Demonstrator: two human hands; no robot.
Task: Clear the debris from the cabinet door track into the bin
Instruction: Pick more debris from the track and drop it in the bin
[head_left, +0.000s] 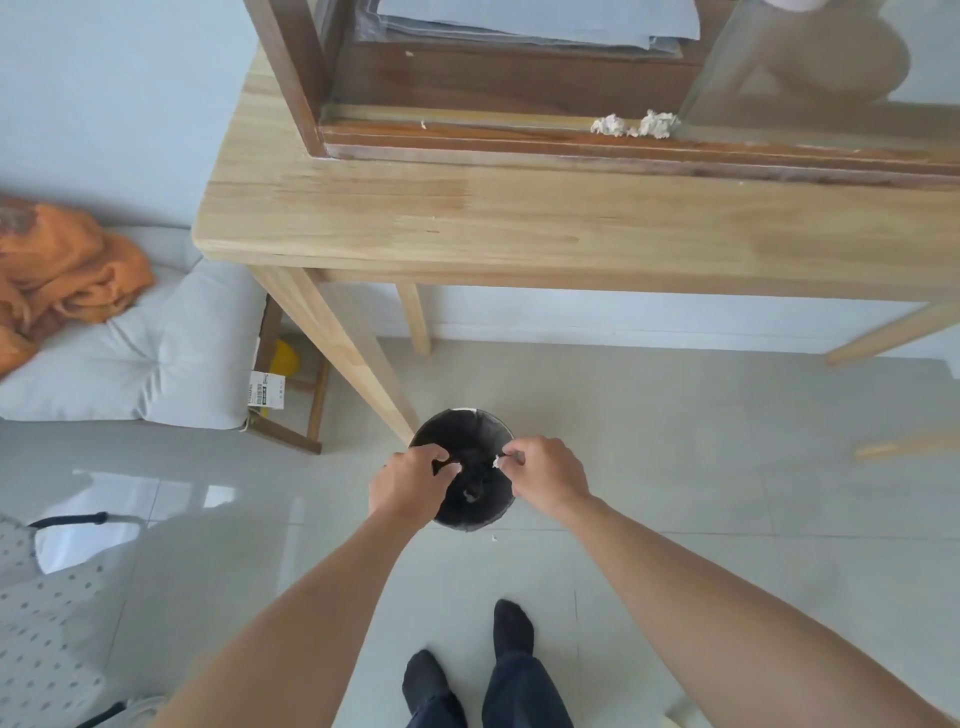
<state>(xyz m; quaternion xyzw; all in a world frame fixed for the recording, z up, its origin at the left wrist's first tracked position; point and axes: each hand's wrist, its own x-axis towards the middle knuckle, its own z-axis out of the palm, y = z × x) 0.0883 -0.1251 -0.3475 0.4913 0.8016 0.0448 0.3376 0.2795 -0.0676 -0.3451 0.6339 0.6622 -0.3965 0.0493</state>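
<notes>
A round bin (470, 431) lined with a black bag stands on the floor by the table leg. Both my hands hover over its mouth. My right hand (545, 475) pinches a small white scrap of debris (497, 461) between its fingertips above the bin. My left hand (410, 483) has its fingers curled together, and nothing shows in them. Up on the table, the dark wooden cabinet door track (519, 137) holds two crumpled white debris clumps (636, 124) against the edge of the glass door (810, 73), plus a tiny fleck (423, 124) further left.
The light wood table (415, 218) overhangs the bin, with its leg (353, 358) just left of it. A white fleck (493, 539) lies on the tiled floor beside the bin. A grey cushion (156, 353) with an orange cloth (62, 265) sits left. My feet (467, 665) stand below.
</notes>
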